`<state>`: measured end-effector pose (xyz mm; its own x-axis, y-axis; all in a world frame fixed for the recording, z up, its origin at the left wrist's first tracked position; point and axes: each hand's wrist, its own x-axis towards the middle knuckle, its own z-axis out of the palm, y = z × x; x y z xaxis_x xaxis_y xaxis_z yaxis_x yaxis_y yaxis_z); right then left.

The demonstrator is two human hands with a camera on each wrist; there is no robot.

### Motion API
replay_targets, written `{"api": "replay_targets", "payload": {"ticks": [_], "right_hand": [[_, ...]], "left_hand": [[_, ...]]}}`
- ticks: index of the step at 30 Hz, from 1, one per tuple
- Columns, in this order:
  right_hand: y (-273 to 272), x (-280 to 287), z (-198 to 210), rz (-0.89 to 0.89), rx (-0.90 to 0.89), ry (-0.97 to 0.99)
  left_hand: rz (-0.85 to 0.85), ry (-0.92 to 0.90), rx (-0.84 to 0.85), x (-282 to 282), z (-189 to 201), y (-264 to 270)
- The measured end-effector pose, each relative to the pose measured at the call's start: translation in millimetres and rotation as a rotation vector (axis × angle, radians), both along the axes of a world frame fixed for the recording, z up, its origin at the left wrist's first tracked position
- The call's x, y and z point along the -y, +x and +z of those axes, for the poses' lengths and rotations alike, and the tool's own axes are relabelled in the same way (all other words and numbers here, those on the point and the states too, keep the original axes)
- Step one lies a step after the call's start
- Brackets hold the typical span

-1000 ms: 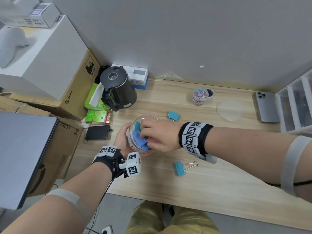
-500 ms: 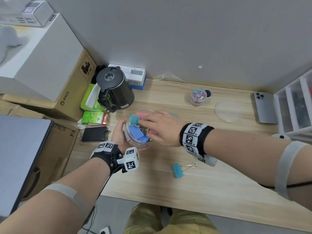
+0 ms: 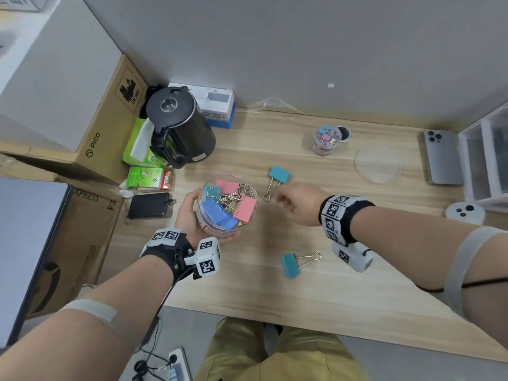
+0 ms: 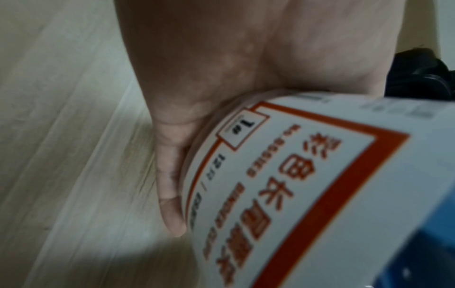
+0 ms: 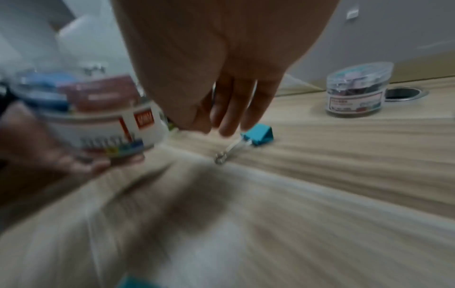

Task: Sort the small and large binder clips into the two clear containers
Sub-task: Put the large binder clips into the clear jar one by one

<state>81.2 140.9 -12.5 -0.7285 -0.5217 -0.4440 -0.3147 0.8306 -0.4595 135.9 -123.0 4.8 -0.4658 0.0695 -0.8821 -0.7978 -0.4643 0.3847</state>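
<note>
My left hand (image 3: 189, 215) grips a large clear container (image 3: 226, 206) holding several big pink and blue binder clips; its white and red label (image 4: 283, 185) fills the left wrist view. My right hand (image 3: 295, 203) hovers empty just right of the container, fingers loosely extended (image 5: 229, 117), above the wire handle of a large teal clip (image 3: 279, 174) (image 5: 258, 135). A second large teal clip (image 3: 290, 265) lies nearer the front edge. A small clear container (image 3: 325, 141) (image 5: 357, 91) full of small clips stands at the back.
A black kettle (image 3: 178, 127), green boxes (image 3: 144, 178) and a black card holder (image 3: 149, 204) crowd the left. A clear lid (image 3: 378, 166), a phone (image 3: 442, 158) and white drawers (image 3: 486, 155) sit at the right. Cardboard boxes (image 3: 90, 149) stand left of the desk.
My right hand has come out of the large container and moved right, empty, toward the teal clip behind it. The left hand still holds the container.
</note>
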Motion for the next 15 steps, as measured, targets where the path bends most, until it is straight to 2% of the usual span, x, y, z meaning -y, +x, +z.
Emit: {"api": "replay_targets", "payload": {"ticks": [3,6,10,15], "right_hand": [[25,-8,-26,0.132,0.206,0.18],[43,-7,-41,0.256,0.258,0.271],[55,-8,-49,0.378,0.17,0.24],[49,-8,-50,0.381,0.101,0.212]], "left_hand": [[0.043,-0.035,0.015,-1,-9,4],[0.038,-0.024,0.01,-2,-14,7],[0.045,-0.018,0.044,-1,-17,8],[0.014,-0.056,0.072,-3,-16,-4]]}}
